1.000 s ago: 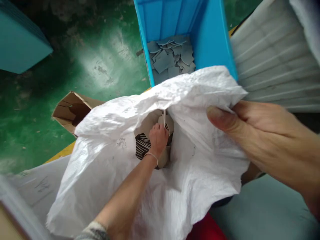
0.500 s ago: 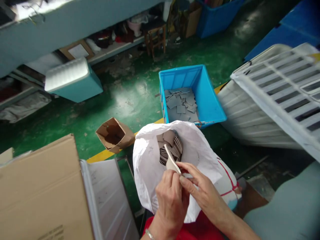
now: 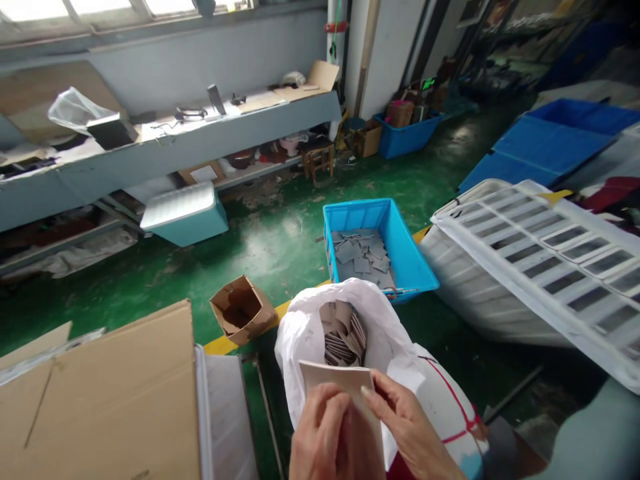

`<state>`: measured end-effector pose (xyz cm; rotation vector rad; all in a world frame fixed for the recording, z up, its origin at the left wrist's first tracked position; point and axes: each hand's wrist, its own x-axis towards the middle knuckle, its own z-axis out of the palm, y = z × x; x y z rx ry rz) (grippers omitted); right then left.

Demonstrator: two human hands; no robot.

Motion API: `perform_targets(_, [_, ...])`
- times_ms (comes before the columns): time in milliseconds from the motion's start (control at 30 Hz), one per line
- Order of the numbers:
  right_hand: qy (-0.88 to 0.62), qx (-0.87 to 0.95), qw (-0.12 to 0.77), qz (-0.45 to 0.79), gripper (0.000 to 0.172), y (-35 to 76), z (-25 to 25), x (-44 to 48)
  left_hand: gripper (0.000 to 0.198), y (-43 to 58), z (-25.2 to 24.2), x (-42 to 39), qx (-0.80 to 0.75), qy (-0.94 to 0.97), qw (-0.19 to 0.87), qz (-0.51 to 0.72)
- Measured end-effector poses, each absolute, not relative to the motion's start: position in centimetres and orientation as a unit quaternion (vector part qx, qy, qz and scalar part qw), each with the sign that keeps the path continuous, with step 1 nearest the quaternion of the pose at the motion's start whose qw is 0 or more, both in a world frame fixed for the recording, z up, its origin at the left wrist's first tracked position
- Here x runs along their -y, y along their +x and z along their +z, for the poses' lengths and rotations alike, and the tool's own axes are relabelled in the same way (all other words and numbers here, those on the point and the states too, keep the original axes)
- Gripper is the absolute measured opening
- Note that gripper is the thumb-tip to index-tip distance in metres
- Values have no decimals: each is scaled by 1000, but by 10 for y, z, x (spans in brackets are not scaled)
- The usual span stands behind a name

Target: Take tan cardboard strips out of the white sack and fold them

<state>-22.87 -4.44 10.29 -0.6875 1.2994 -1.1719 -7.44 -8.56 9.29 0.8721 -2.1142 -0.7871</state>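
Observation:
Both hands hold a flat beige square sheet (image 3: pixel 340 383) low in the middle of the view. My left hand (image 3: pixel 325 437) grips its lower left part from behind, fingers curled. My right hand (image 3: pixel 407 427) pinches its right edge with thumb and fingers. Just beyond the sheet stands a white woven sack (image 3: pixel 387 340), its mouth open, with several grey and beige sheets (image 3: pixel 343 333) stacked inside.
A blue plastic crate (image 3: pixel 405 250) with grey squares sits on the green floor beyond the sack. A small open carton (image 3: pixel 243 310) lies to the left. A large cardboard box (image 3: pixel 100 393) is at lower left, white slatted trays (image 3: pixel 540 247) at right, a workbench (image 3: pixel 165 143) behind.
My left hand came out of the sack with one sheet, my right hand let go of the sack's rim and took the sheet too. The view has lifted and pulled back.

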Motion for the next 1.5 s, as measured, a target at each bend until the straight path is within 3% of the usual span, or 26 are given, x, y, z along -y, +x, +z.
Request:
perform_targets(67, [-313, -567, 592, -480, 34, -227, 112, 35, 34, -58, 113, 97, 841, 357, 320, -252])
perform_targets(133, [-327, -578, 593, -455, 36, -223, 123, 24, 41, -48, 135, 107, 850, 378, 241, -276])
perform_targets(233, [-344, -581, 600, -429, 34, -214, 140, 6, 26, -44, 162, 113, 813, 381, 73, -434])
perform_targets(333, [-353, -578, 607, -416, 31, -208, 154, -8, 16, -46, 178, 106, 761, 385, -5, -522])
perform_targets(433, [-370, -604, 576, -407, 30, -209, 166, -14, 12, -48, 183, 95, 739, 378, -18, -557])
perform_targets(533, [-421, -624, 548, -366, 16, -213, 175, -11, 12, -46, 181, 86, 724, 371, -19, -581])
perform_targets(700, [-454, -624, 561, -300, 19, -214, 181, -6, 18, -40, 176, 77, 720, 366, -14, -590])
perform_targets(833, [-463, -636, 560, -262, 6, -210, 176, -9, 18, -34, 173, 74, 716, 359, -19, -598])
perform_targets(1300, [-518, -640, 517, -233, 16, -209, 168, -14, 26, -35, 164, 69, 768, 325, 10, -552])
perform_targets(1500, [-514, -635, 522, -244, 24, -210, 170, -16, 20, -37, 169, 68, 747, 325, 19, -579])
